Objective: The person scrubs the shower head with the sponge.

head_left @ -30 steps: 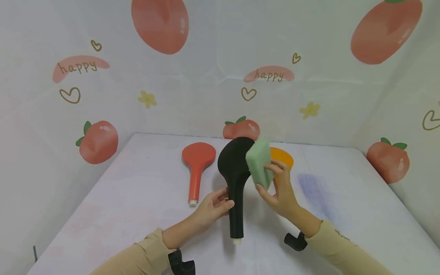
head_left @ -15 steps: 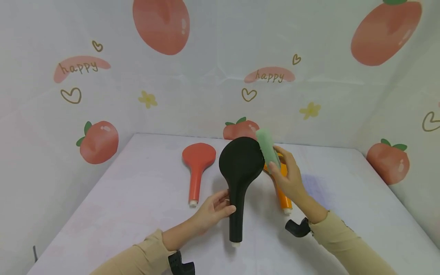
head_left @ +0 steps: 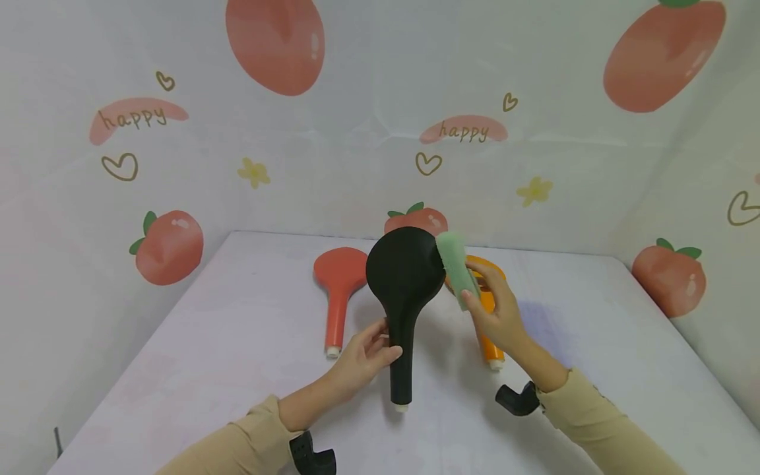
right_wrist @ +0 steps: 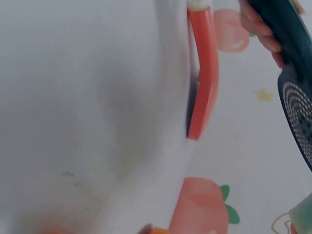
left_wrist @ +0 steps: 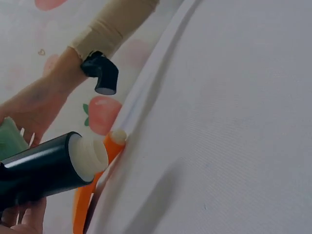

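Note:
My left hand point(head_left: 363, 359) grips the handle of a black shower head point(head_left: 406, 274), held nearly upright above the table with its smooth back toward the head view. Its perforated spray face point(right_wrist: 298, 114) shows in the right wrist view. A pale threaded end point(left_wrist: 87, 158) sticks out of the handle in the left wrist view. In my right hand point(head_left: 497, 307) is a light green sponge point(head_left: 454, 267), pinched between thumb and fingers, its far end right at the right edge of the black head. Part of the left hand's fingers is hidden behind the handle.
On the white table point(head_left: 237, 369), a red shower head point(head_left: 338, 284) lies to the left. An orange shower head point(head_left: 488, 330) lies on the right, partly covered by my right hand. A fruit-printed curtain point(head_left: 332, 152) hangs behind the table.
The sponge has moved from in front of the black head to its right edge, then slightly down and left. The black shower head has shifted a little up and left since half a second ago.

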Demonstrator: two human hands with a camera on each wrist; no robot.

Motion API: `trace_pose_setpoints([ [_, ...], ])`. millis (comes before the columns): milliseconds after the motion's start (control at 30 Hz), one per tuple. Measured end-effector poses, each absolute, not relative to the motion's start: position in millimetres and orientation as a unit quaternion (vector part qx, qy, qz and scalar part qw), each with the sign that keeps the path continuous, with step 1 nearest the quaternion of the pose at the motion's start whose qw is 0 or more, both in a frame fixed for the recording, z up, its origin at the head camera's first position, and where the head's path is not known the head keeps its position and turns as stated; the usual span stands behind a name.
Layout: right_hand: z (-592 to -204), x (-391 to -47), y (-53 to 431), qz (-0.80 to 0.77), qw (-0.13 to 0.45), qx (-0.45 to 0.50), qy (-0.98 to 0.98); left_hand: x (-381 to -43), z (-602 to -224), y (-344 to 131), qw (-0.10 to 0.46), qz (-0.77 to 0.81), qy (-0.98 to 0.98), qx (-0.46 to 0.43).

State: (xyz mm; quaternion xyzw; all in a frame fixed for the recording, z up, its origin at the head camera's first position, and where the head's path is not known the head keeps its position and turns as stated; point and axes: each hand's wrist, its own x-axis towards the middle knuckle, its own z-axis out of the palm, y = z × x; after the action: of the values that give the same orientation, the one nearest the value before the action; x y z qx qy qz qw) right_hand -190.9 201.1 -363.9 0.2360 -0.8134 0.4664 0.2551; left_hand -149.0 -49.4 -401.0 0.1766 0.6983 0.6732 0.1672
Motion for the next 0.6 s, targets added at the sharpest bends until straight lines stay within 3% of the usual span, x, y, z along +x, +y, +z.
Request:
trace_pose_setpoints([
  [300, -337.5, -201.7, 212.0, 0.494, 0.210, 0.183, -0.823, -146.9, -405.0, -46.3, 0.140, 0.642, 0.715, 0.238],
  [600, -336.1, -201.7, 220.4, 0.496, 0.202, 0.175, -0.826, -149.1, -402.9, -49.7, 0.103, 0.612, 0.753, 0.219],
])
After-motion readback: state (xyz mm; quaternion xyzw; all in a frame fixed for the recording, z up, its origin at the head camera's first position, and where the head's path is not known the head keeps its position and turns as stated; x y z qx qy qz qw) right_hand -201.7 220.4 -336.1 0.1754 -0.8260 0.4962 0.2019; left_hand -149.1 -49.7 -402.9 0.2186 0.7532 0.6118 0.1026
